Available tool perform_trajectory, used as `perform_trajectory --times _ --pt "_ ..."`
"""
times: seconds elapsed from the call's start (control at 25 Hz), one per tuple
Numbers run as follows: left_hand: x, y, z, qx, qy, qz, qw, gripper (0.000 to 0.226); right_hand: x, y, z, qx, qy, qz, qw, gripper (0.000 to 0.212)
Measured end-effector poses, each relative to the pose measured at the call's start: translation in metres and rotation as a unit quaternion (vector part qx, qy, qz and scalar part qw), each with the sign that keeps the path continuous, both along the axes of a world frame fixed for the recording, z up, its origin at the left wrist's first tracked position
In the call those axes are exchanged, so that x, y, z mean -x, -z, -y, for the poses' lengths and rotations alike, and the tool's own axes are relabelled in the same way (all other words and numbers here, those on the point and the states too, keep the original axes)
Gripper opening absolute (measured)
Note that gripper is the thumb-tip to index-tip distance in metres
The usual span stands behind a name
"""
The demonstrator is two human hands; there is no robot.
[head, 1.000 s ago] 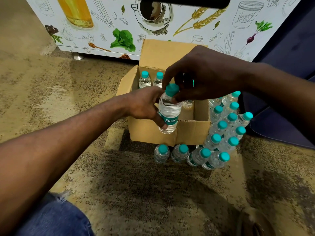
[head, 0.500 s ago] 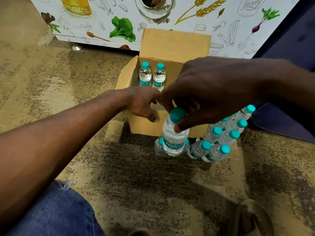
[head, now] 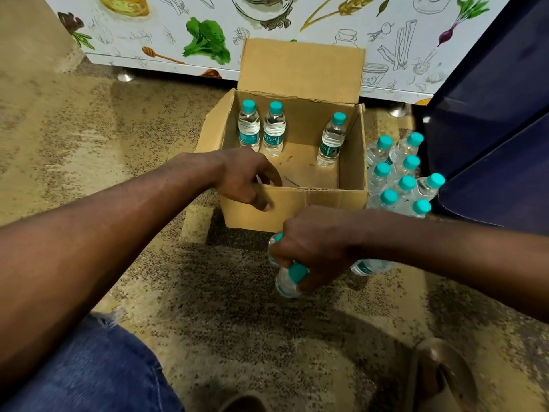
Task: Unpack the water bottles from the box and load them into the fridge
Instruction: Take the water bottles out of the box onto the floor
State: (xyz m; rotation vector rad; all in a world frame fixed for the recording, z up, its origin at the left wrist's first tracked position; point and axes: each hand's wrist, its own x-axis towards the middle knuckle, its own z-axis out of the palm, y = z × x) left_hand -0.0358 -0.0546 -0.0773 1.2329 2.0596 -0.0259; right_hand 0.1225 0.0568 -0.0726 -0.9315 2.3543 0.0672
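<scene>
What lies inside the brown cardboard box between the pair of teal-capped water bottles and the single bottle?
Only bare cardboard box floor lies between the pair of bottles and the single bottle, in the head view.

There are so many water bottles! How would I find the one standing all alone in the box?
Find the open cardboard box on the floor in front of the fridge with food drawings. Three teal-capped bottles stand along its far wall. The lone bottle stands near the right wall, tilted a little, with a wide gap between it and the pair of bottles side by side on the left.
</scene>
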Motion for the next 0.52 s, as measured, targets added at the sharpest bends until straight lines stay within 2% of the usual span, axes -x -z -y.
perform_trajectory --times 0.16,0.28,0.44,0.52 --pt "0.002 0.004 0.001 0.002 -0.002 -0.005 1.000 0.059 -0.007 0.028 0.001 -0.045 -0.011 -0.041 0.998 0.049" --pt "0.002 0.004 0.001 -0.003 -0.006 -0.003 1.000 0.056 -0.009 0.038 -0.002 -0.053 -0.010 -0.040 0.998 0.055" --pt "0.003 0.004 -0.001 -0.019 -0.006 -0.013 1.000 0.045 -0.006 0.033 -0.006 -0.037 0.025 -0.024 0.999 0.058" --pt "0.004 0.006 -0.001 -0.029 -0.006 -0.020 0.999 0.041 0.004 0.018 -0.012 0.014 0.084 0.001 0.996 0.055"
